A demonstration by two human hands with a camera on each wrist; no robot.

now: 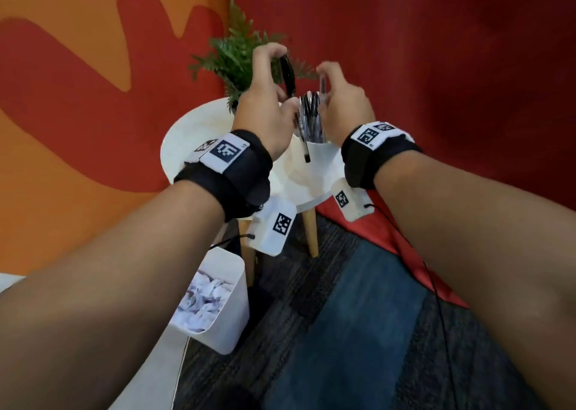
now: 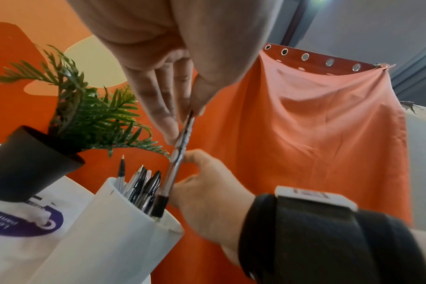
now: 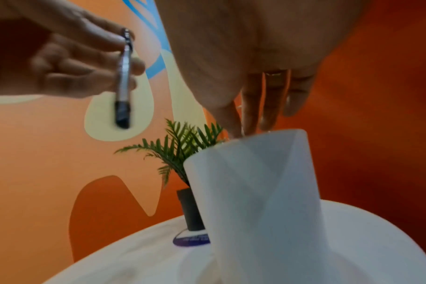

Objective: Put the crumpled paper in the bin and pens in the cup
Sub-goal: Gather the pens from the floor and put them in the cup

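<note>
A white cup stands on a small round white table with several pens upright in it. My left hand pinches a black-capped pen by its top end; its capped end hangs at the cup's rim. My right hand is over the cup's right side and pinches a clear pen, fingers pointing down to the cup's mouth. A white bin on the floor at lower left holds crumpled paper.
A fern in a black pot stands on the table just behind the cup. A purple round sticker lies on the tabletop. Orange and red walls close in behind. The table's wooden legs rise from dark carpet.
</note>
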